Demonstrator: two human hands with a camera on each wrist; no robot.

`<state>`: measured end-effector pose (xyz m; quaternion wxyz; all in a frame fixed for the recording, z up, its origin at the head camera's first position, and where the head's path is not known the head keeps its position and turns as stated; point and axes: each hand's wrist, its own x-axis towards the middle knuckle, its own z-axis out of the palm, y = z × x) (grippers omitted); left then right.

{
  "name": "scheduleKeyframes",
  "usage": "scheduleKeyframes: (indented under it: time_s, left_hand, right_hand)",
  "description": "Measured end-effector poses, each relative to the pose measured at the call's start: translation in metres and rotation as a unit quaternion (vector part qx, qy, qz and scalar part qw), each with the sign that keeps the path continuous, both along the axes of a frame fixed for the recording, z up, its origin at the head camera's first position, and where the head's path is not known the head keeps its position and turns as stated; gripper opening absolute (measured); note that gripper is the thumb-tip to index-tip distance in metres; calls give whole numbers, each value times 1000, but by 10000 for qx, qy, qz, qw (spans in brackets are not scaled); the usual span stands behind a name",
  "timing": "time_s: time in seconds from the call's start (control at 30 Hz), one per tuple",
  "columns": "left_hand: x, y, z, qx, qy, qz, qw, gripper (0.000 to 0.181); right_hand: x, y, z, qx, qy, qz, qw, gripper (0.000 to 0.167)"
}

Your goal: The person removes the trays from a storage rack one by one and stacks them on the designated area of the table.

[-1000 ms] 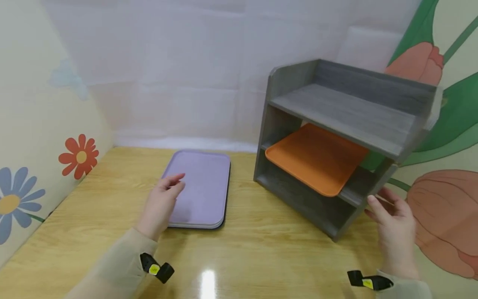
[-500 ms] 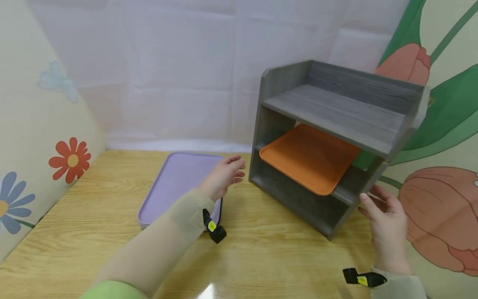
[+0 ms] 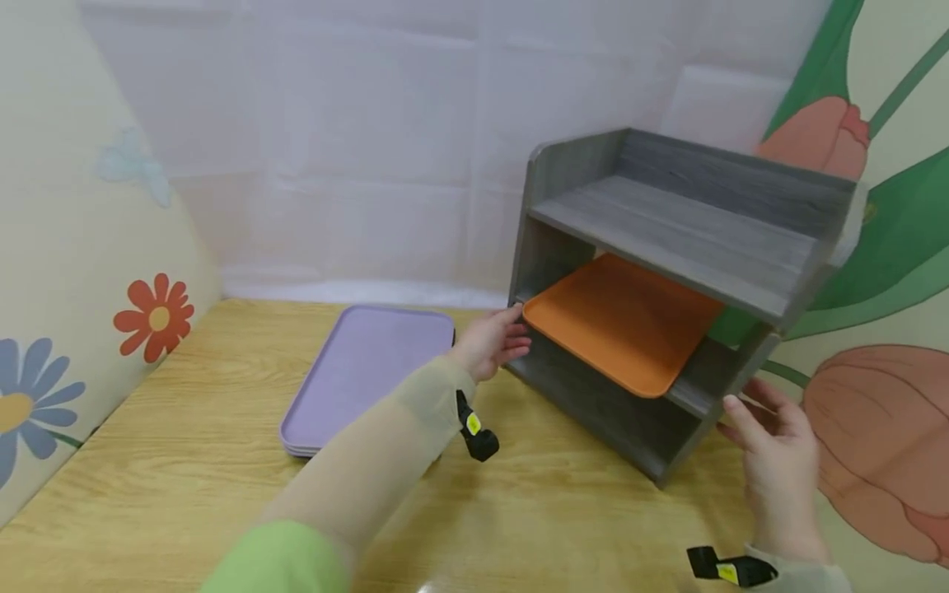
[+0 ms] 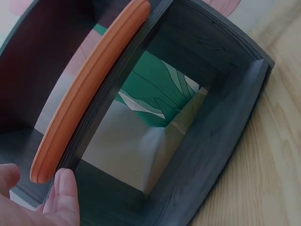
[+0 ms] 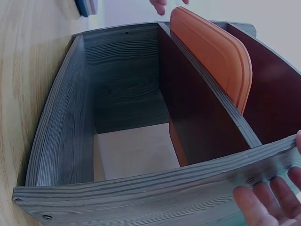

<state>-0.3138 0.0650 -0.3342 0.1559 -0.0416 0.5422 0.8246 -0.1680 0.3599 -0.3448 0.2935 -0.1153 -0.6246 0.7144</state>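
Observation:
An orange tray (image 3: pixel 623 325) lies on the middle board of a grey wooden shelf unit (image 3: pixel 712 214), its front sticking out. My left hand (image 3: pixel 493 342) is beside the tray's left front corner, at the unit's left side. In the left wrist view its fingers (image 4: pixel 66 188) come up to the board edge just under the tray rim (image 4: pixel 89 94); whether they touch is unclear. By the unit's right side is my right hand (image 3: pixel 782 461). The right wrist view shows its fingers (image 5: pixel 265 202) extended along the outer side panel, the thumb near the front edge.
A stack of lilac trays (image 3: pixel 371 362), with a dark one showing at its edge in the head view, lies on the wooden table (image 3: pixel 185 461) left of the unit. Behind hangs a white sheet (image 3: pixel 356 165). Flower-painted walls (image 3: pixel 875 428) stand at both sides.
My left hand has moved right, from over the lilac trays to the orange tray's left corner. My right hand stays by the unit's right side. The orange tray keeps its place on the shelf.

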Motion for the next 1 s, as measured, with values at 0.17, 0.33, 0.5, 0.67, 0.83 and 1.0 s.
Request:
scheduleKeyframes:
  time_s: [0.17, 0.33, 0.5, 0.67, 0.83, 1.0]
  left_hand:
    - [-4, 11, -2, 75, 187, -40, 9998, 52]
    - [-9, 18, -6, 26, 384, 204, 9990, 54]
    - [-9, 21, -7, -46, 682, 405, 9968, 46]
    - [-8, 18, -8, -102, 790, 350, 9962, 47]
    - [-7, 13, -7, -145, 764, 105, 9969, 50]
    - [-8, 12, -6, -92, 700, -14, 9975, 49]
  right_hand:
    - [3, 0, -1, 42, -82, -56, 9999, 44]
    - [2, 0, -1, 45, -84, -43, 9999, 45]
    - [2, 1, -1, 32, -122, -49, 9999, 45]
    - [2, 0, -1, 51, -91, -59, 9999, 44]
    - [1, 0, 0, 133, -142, -85, 9998, 45]
    - [0, 0, 0, 142, -180, -89, 9997, 47]
